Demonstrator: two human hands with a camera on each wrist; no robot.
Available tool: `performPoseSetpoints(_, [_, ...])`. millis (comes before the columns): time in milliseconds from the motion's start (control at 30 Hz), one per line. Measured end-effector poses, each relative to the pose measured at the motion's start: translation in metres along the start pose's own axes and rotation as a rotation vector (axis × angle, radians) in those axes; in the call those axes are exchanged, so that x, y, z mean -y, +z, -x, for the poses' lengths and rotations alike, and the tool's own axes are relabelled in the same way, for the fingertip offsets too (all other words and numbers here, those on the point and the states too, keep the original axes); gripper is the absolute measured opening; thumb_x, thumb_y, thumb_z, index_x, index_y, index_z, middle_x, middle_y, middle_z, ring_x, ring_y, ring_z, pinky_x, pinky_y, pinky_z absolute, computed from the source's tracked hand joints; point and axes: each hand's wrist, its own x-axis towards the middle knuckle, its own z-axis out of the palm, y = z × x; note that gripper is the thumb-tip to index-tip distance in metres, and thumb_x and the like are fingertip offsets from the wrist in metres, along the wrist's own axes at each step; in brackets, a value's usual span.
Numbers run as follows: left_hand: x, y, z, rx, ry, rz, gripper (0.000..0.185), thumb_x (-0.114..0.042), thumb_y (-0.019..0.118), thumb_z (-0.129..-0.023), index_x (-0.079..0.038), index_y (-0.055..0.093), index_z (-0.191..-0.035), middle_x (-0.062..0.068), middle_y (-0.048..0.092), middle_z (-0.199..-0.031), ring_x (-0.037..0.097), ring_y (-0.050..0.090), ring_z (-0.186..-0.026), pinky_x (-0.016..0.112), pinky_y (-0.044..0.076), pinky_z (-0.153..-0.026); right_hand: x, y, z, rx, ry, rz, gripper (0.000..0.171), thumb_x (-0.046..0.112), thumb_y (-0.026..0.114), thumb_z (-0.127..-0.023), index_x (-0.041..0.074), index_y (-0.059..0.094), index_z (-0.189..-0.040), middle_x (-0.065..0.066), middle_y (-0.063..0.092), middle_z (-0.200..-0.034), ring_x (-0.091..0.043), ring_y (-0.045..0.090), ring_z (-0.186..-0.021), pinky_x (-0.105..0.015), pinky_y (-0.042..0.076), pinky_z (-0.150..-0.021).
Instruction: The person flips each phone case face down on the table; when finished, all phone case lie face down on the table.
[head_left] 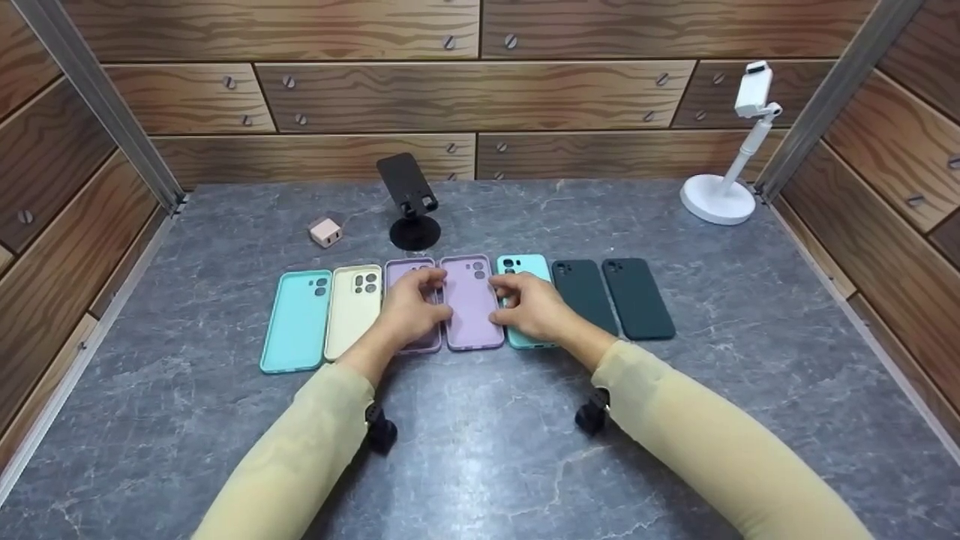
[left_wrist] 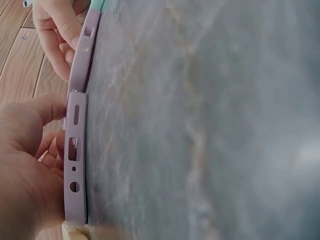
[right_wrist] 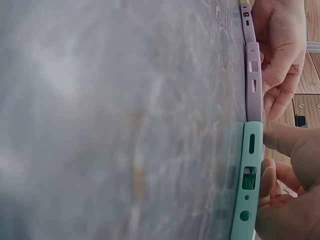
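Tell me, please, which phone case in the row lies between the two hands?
The right-hand purple case, fourth from the left: the left hand and right hand touch its two long edges, while the other cases lie further out.

I sit at a grey marbled tabletop (head_left: 480, 465) boxed in by wood-grain walls (head_left: 465, 97) dotted with screw heads. Metal rails (head_left: 97, 105) run down the corners at 10 and 2 o'clock. A white stand (head_left: 724, 191) sits at 2 o'clock. The light is soft and even.
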Motion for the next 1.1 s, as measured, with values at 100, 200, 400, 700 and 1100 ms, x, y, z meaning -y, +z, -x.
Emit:
performPoseSetpoints(100, [0.002, -0.001, 0.001, 0.007, -0.012, 0.019, 0.058, 0.008, 0.074, -0.076, 0.003, 0.068, -0.133, 0.015, 0.07, -0.12, 0.029, 0.063, -0.105, 0.04, 0.051, -0.097, 0.0, 0.003, 0.0, 0.003, -0.008, 0.005, 0.06, 0.013, 0.082, -0.093, 0.005, 0.062, -0.148, -0.01, 0.067, -0.121, -0.021, 0.061, -0.099, -0.037, 0.052, -0.087])
performPoseSetpoints(200, [0.003, -0.002, 0.002, 0.013, -0.023, 0.047, 0.058, 0.009, 0.073, -0.075, 0.004, 0.068, -0.133, 0.016, 0.07, -0.119, 0.03, 0.064, -0.109, 0.04, 0.052, -0.1, -0.001, 0.005, 0.001, 0.009, -0.02, 0.017, 0.059, 0.014, 0.082, -0.093, 0.004, 0.062, -0.148, -0.01, 0.066, -0.121, -0.021, 0.061, -0.098, -0.038, 0.052, -0.087])
performPoseSetpoints(400, [-0.003, -0.007, 0.004, 0.009, -0.001, 0.043, 0.058, 0.008, 0.073, -0.076, 0.003, 0.068, -0.133, 0.015, 0.069, -0.117, 0.026, 0.066, -0.099, 0.036, 0.052, -0.096, -0.001, 0.005, 0.003, -0.001, -0.035, 0.023, 0.057, 0.013, 0.083, -0.093, 0.003, 0.064, -0.146, -0.011, 0.067, -0.123, -0.022, 0.061, -0.098, -0.037, 0.052, -0.086])
performPoseSetpoints(700, [-0.019, -0.014, 0.005, 0.041, 0.031, -0.031, 0.063, 0.005, 0.076, -0.078, -0.001, 0.066, -0.14, 0.015, 0.068, -0.128, 0.023, 0.067, -0.091, 0.033, 0.056, -0.084, 0.005, 0.005, 0.003, -0.008, -0.057, 0.064, 0.054, 0.014, 0.083, -0.093, 0.004, 0.066, -0.143, -0.014, 0.069, -0.125, -0.025, 0.063, -0.103, -0.042, 0.054, -0.091])
performPoseSetpoints(1100, [-0.03, -0.018, 0.005, 0.013, 0.089, -0.071, 0.065, 0.003, 0.079, -0.078, -0.003, 0.065, -0.142, 0.015, 0.059, -0.141, 0.026, 0.067, -0.091, 0.034, 0.056, -0.082, 0.014, 0.004, 0.004, -0.042, -0.158, 0.174, 0.052, 0.012, 0.085, -0.091, 0.003, 0.068, -0.139, -0.013, 0.069, -0.119, -0.027, 0.065, -0.101, -0.043, 0.055, -0.09])
